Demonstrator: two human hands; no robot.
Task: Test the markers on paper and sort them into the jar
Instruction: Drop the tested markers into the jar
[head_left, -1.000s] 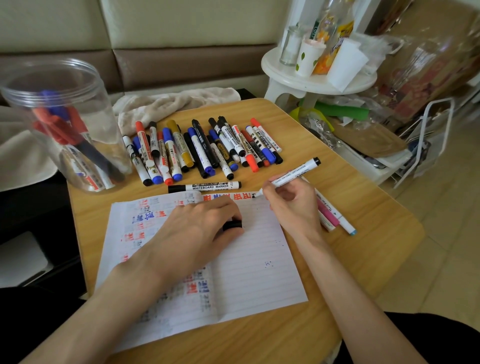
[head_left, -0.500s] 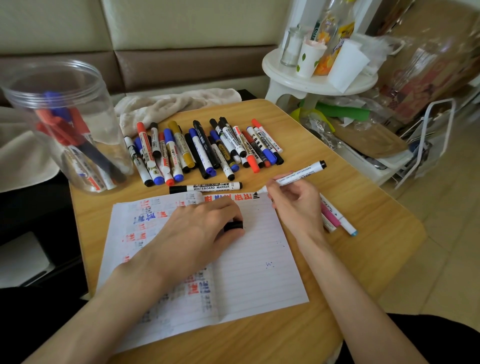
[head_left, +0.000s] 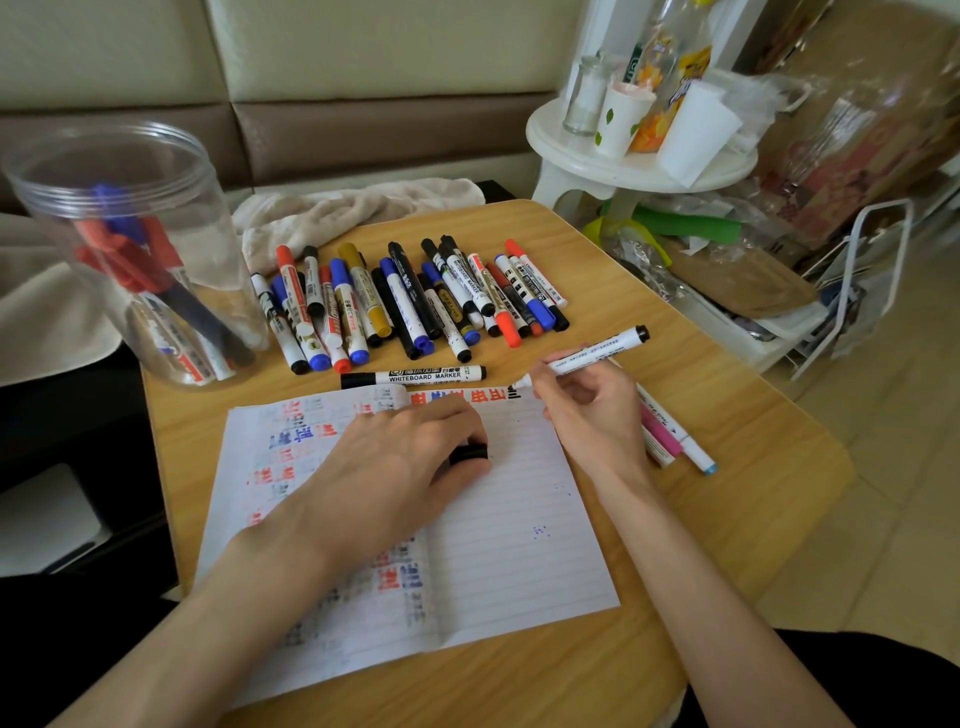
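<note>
Tabletop (head_left: 727, 519): light wood, rounded corners.
Paper (head_left: 519, 545): lined sheet at 6 o'clock on the tabletop, left half covered in red, blue and black test marks, right half mostly bare.
Jar (head_left: 218, 249): clear plastic, upright at the 10 o'clock corner, lid off, red, blue and black markers standing inside. Well apart from both grips.
Marker row (head_left: 415, 301): untested pile at 12 o'clock, lying side by side between jar and tabletop's far edge.
Left grip (head_left: 395, 467): palm down on mid-paper, fingers curled round a black cap (head_left: 469, 453), which pokes out at the 3 o'clock side.
Right grip (head_left: 592, 410): at the paper's 1 o'clock corner, thumb and fingers pinching a white marker (head_left: 597, 356). Tip touches the paper's top edge beside red characters and a short black stroke; tail points to 2 o'clock.
Whiteboard marker (head_left: 415, 375): capped, flat, just past the paper's top edge, at 9 o'clock from the right grip.
Pink and blue-tipped markers (head_left: 675, 441): lying at 4 o'clock, just beside the right grip.
</note>
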